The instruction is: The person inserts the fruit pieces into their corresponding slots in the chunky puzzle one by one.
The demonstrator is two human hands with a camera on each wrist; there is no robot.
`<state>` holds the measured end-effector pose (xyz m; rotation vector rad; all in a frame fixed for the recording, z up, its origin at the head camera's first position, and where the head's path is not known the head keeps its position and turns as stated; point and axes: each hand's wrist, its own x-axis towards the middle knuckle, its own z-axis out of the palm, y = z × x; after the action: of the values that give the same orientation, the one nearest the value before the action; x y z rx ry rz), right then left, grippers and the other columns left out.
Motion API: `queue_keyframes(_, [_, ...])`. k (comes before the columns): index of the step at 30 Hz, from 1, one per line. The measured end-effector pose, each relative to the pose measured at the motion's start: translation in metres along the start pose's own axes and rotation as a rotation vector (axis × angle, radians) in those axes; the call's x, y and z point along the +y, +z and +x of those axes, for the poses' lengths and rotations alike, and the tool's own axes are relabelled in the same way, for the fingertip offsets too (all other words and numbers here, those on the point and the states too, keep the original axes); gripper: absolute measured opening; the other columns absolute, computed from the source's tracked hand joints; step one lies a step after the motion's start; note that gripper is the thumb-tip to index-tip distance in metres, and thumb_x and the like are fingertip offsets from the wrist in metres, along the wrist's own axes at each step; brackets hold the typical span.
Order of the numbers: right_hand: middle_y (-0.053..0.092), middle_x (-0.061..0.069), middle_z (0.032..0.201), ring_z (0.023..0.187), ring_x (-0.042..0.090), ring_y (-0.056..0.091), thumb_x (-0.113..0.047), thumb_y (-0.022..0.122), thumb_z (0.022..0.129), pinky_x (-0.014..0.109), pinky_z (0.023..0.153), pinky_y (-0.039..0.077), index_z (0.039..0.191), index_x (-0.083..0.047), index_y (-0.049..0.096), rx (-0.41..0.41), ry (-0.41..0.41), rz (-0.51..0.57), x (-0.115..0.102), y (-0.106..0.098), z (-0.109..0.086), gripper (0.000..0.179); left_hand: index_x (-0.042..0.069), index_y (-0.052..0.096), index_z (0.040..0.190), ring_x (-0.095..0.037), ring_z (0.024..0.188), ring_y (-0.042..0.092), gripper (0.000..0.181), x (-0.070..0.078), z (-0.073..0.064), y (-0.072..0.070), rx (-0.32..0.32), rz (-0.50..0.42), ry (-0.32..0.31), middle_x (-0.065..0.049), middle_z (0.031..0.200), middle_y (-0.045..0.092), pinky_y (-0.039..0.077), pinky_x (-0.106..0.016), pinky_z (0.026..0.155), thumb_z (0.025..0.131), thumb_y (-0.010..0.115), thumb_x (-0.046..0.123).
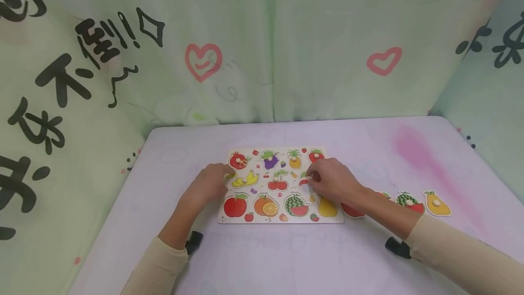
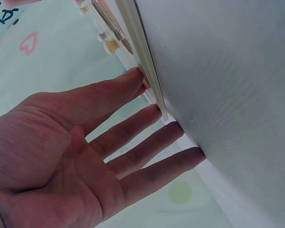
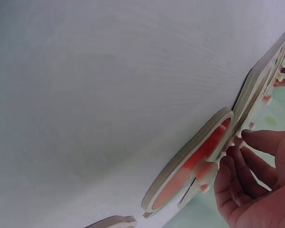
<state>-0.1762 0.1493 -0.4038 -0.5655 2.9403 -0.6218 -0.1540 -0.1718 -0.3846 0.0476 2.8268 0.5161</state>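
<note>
A white fruit puzzle board (image 1: pixel 266 219) lies flat on the table. My left hand (image 1: pixel 210 181) is at its left edge; in the left wrist view the thumb (image 2: pixel 109 90) touches the board's edge, with the other fingers fairly straight. Over the board's right side, my right hand (image 1: pixel 333 179) pinches a small knobbed puzzle piece at the middle-row slot, mostly hidden by the fingers. Knobbed grapes (image 1: pixel 270 160), pineapple (image 1: pixel 294 160), bananas (image 1: pixel 245 180) and cherries (image 1: pixel 278 181) sit in the board. The bottom row shows apple, orange, watermelon and pear pictures without knobs.
Right of the board lie loose knobbed pieces: a pear (image 1: pixel 437 204), a watermelon (image 1: pixel 410 202) and a red piece (image 1: pixel 353 211) partly under the right forearm. Behind the table (image 1: pixel 286 258) hangs a pale green curtain (image 1: pixel 327 22) with drawings.
</note>
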Motion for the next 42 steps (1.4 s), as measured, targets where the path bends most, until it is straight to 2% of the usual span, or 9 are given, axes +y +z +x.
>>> queue_keyframes(9, [0.071,0.000,0.090,0.081,0.016,0.060,-0.015,0.075,0.091,0.027,0.068,0.052,0.111,-0.009,0.079,0.020,0.007,-0.001,0.007,-0.009,-0.012,0.021,0.012,0.064,0.142,-0.034,0.141,0.050,0.055,0.004,-0.002,-0.002,-0.005,-0.004,-0.003,-0.015,0.145,0.059,0.056,-0.048,0.105,0.089,0.080,0.009])
queue_keyframes(14, [0.072,0.001,0.091,0.083,0.017,0.061,-0.012,0.071,0.091,0.033,0.071,0.057,0.109,-0.009,0.079,0.015,0.031,-0.023,0.016,-0.015,-0.023,0.020,0.012,0.063,0.143,-0.034,0.141,0.050,0.056,0.003,-0.003,-0.003,-0.012,-0.012,-0.012,-0.015,0.146,0.058,0.057,-0.048,0.104,0.089,0.080,0.008])
queue_keyframes(21, [0.072,0.001,0.090,0.083,0.019,0.062,-0.012,0.074,0.089,0.036,0.070,0.061,0.106,-0.008,0.079,0.028,0.044,-0.053,0.027,-0.021,-0.041,0.019,0.012,0.062,0.144,-0.035,0.142,0.049,0.058,0.001,-0.003,-0.001,-0.012,-0.002,-0.012,-0.015,0.147,0.058,0.056,-0.048,0.105,0.089,0.080,0.009])
queue_keyframes(25, [0.071,0.001,0.089,0.083,0.019,0.063,-0.013,0.076,0.087,0.035,0.069,0.060,0.103,-0.009,0.079,0.023,0.066,-0.069,0.033,-0.024,-0.054,0.017,0.012,0.062,0.143,-0.035,0.141,0.050,0.058,0.001,-0.003,-0.001,-0.010,0.000,-0.002,-0.016,0.146,0.058,0.056,-0.048,0.105,0.089,0.080,0.008])
queue_keyframes(30, [0.071,-0.001,0.089,0.081,0.017,0.062,-0.015,0.080,0.085,0.028,0.064,0.056,0.101,-0.011,0.079,0.030,0.074,-0.060,0.038,-0.030,-0.070,0.016,0.012,0.062,0.144,-0.036,0.141,0.050,0.058,0.001,-0.003,-0.001,-0.011,-0.004,0.001,-0.016,0.147,0.058,0.056,-0.049,0.105,0.089,0.080,0.008])
queue_keyframes(36, [0.064,-0.008,0.080,0.075,0.012,0.055,-0.017,0.081,0.085,0.027,0.065,0.050,0.094,-0.016,0.078,-0.020,0.033,-0.058,0.044,-0.034,-0.084,0.010,0.011,0.062,0.144,-0.036,0.141,0.050,0.058,0.001,-0.003,-0.001,-0.019,-0.008,0.003,-0.016,0.147,0.058,0.057,-0.048,0.104,0.089,0.080,0.008])
queue_keyframes(42, [0.066,-0.008,0.084,0.078,0.011,0.056,-0.016,0.083,0.085,0.027,0.069,0.053,0.097,-0.016,0.078,-0.048,0.037,-0.029,0.045,-0.030,-0.088,0.013,0.011,0.062,0.144,-0.036,0.143,0.048,0.058,0.001,-0.003,-0.001,-0.014,-0.007,0.008,-0.017,0.148,0.057,0.058,-0.048,0.103,0.089,0.080,0.007])
